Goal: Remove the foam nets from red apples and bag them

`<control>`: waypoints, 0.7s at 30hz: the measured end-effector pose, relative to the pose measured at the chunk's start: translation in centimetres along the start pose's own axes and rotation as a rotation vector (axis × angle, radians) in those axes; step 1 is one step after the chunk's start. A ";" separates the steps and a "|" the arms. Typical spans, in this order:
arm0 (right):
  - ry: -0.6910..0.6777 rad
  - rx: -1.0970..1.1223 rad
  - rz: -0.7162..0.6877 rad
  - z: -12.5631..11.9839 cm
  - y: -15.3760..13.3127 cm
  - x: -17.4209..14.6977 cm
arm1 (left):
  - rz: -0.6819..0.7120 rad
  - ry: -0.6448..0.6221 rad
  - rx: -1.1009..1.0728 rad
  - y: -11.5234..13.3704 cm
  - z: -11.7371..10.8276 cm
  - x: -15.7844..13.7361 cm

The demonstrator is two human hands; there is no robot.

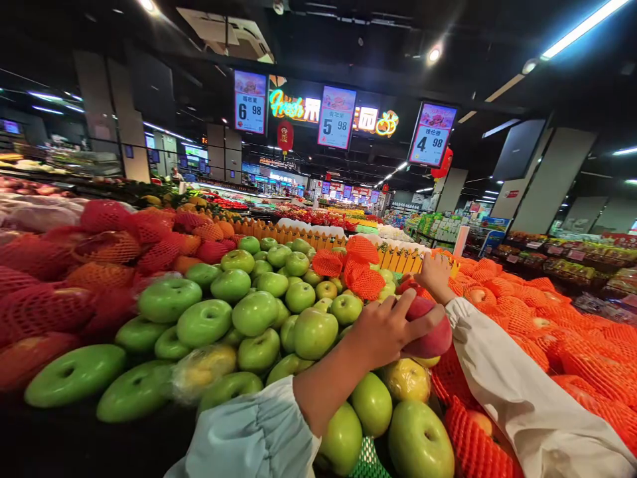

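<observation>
My left hand (391,332) is wrapped round a smooth dark-red apple (432,330), just above the heap of green apples (316,332). Farther forward, my right hand (436,273) is at the border between the green apples and the fruit in orange foam nets (517,312). Its fingers look curled, and what they hold, if anything, is hidden. Close below it lies a red thing (414,287), partly covered by my left hand. A yellow fruit in clear film (407,380) sits under the red apple.
Fruit in red foam nets (107,245) fills the left side. A few orange foam nets (365,279) lie on the green apples. Behind runs a low yellow picket fence (293,229). Price screens (336,117) hang overhead, and packaged goods (562,272) stand on shelves at right.
</observation>
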State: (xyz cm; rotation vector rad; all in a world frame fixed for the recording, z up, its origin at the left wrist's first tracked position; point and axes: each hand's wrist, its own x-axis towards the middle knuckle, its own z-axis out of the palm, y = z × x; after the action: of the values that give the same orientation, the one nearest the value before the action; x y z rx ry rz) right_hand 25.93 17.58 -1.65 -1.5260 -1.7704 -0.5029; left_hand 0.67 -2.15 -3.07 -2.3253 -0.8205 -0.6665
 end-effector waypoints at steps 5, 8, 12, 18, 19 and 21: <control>-0.227 -0.089 -0.475 -1.8 -6.4 1.8 | 0.038 0.015 0.005 0.1 -0.3 0.0; -0.337 -0.014 -0.444 -1.0 -9.4 2.5 | 0.042 0.027 0.007 0.0 -0.3 0.0; -0.533 -0.014 -0.290 0.1 -10.7 3.4 | 0.028 0.027 0.009 -0.1 -0.1 0.0; -0.325 0.075 -0.183 -4.3 -9.2 2.9 | 0.001 0.016 -0.016 -0.1 -0.1 0.2; -0.257 0.116 -0.155 -5.6 -8.8 2.2 | -0.016 0.009 -0.021 -0.1 -0.1 0.2; -0.095 0.307 -0.093 -8.1 -7.7 0.0 | -0.051 0.009 -0.036 -0.1 0.1 0.2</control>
State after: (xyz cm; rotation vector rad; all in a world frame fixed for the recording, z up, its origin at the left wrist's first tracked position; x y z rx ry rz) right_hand 20.73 10.18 4.95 -1.2761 -1.8977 -0.1924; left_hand 0.75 -1.90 -2.97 -2.3389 -0.8737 -0.7183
